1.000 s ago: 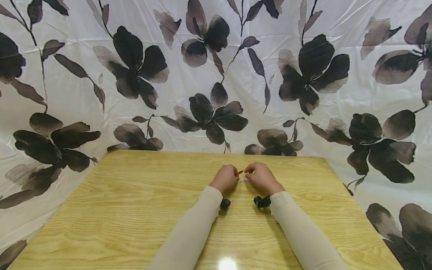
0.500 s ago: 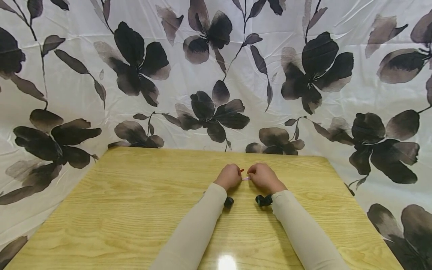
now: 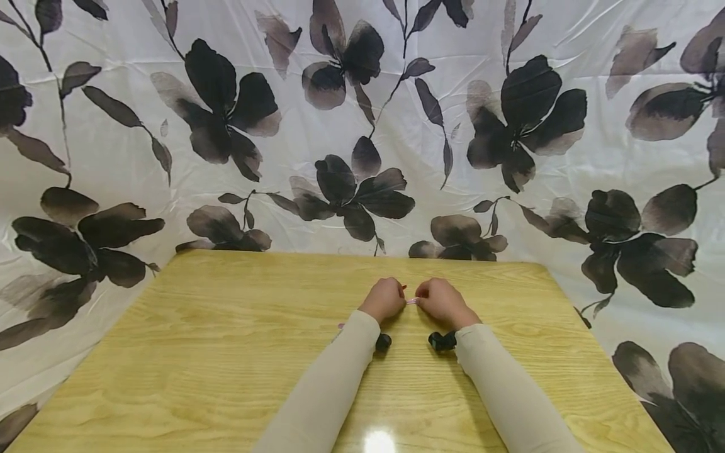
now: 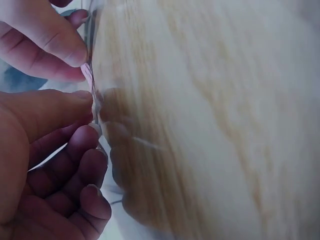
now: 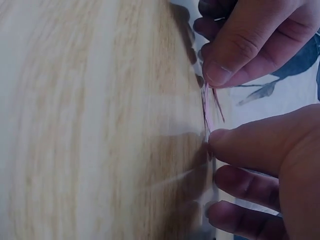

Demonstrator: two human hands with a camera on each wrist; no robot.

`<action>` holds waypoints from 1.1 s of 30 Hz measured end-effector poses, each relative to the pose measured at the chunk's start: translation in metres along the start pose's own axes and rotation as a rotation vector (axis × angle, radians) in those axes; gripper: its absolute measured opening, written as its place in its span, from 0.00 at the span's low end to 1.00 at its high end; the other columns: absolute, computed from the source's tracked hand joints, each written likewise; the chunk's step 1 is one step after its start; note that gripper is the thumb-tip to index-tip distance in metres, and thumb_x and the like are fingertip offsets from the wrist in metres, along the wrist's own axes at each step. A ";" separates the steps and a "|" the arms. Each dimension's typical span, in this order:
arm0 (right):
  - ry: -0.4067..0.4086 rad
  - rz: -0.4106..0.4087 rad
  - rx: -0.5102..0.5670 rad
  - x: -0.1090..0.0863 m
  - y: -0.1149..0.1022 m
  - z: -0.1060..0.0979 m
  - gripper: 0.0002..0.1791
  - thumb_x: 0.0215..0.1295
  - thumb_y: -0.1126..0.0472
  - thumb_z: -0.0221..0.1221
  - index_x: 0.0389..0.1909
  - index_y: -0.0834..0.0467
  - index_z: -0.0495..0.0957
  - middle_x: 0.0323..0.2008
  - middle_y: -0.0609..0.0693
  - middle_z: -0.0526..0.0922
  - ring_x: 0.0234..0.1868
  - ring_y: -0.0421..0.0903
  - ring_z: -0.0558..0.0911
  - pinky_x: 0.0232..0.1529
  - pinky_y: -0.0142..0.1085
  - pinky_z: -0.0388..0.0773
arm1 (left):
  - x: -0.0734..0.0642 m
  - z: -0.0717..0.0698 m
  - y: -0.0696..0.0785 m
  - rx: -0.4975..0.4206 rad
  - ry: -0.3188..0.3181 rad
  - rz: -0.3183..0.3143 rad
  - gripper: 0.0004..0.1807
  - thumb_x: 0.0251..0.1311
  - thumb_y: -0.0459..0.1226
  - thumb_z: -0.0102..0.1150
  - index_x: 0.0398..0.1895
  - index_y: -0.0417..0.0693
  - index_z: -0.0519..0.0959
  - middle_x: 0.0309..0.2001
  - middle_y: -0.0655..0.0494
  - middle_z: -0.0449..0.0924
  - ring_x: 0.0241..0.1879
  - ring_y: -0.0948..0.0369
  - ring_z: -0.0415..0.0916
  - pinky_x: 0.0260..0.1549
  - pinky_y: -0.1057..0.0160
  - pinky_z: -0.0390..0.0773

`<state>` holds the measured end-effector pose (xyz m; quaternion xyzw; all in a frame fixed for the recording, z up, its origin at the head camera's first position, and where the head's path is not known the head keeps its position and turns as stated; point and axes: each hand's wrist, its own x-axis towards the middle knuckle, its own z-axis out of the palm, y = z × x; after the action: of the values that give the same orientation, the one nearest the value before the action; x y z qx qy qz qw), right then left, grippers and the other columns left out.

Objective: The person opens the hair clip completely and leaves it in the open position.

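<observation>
Between the two hands runs a thin pink strip (image 3: pixel 411 301), close above the tabletop; its kind is too small to tell. My left hand (image 3: pixel 384 297) pinches one end between thumb and finger. A narrow red stick-like piece (image 3: pixel 404 287) juts out from the same hand, and the right wrist view shows this dark reddish piece (image 5: pixel 219 106) beside the strip. The other end of the strip is pinched by my right hand (image 3: pixel 443 301), its thumb (image 5: pixel 235 142) near the surface. Fingertips hide both ends of the strip.
A wood-grain table (image 3: pixel 226 352) spreads under both arms. Beside the left sleeve lies a small pinkish thing (image 3: pixel 341 326), partly covered. Black wrist cameras (image 3: pixel 442 341) hang below the wrists. A floral cloth (image 3: pixel 362 126) stands behind the table's far edge.
My left hand has shifted slightly right. The right hand's fingers, apart a second ago, have closed on the pink strip. The small pinkish thing beside the left sleeve has come into view.
</observation>
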<state>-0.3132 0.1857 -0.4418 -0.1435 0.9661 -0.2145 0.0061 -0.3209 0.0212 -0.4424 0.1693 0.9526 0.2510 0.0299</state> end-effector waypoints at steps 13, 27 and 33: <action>0.009 0.028 -0.004 -0.002 0.001 0.008 0.04 0.63 0.59 0.63 0.28 0.51 0.81 0.29 0.45 0.81 0.31 0.44 0.77 0.40 0.42 0.76 | -0.005 0.005 -0.005 -0.028 0.020 -0.014 0.11 0.58 0.31 0.58 0.18 0.47 0.78 0.21 0.57 0.76 0.23 0.61 0.68 0.26 0.66 0.69; 0.045 0.014 0.075 -0.006 0.005 0.009 0.07 0.65 0.57 0.61 0.29 0.53 0.84 0.31 0.46 0.83 0.35 0.44 0.80 0.46 0.44 0.77 | -0.009 0.001 -0.004 -0.060 0.017 0.006 0.15 0.61 0.31 0.54 0.16 0.48 0.76 0.18 0.59 0.72 0.21 0.63 0.66 0.24 0.67 0.67; 0.057 0.027 0.146 -0.007 0.006 0.007 0.06 0.65 0.58 0.61 0.30 0.54 0.84 0.31 0.48 0.83 0.33 0.44 0.77 0.43 0.42 0.75 | -0.009 0.000 -0.005 -0.087 0.025 0.004 0.10 0.61 0.32 0.56 0.24 0.46 0.83 0.27 0.54 0.82 0.25 0.62 0.71 0.28 0.66 0.72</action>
<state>-0.3075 0.1898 -0.4509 -0.1233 0.9495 -0.2885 -0.0080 -0.3137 0.0142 -0.4454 0.1665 0.9407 0.2944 0.0246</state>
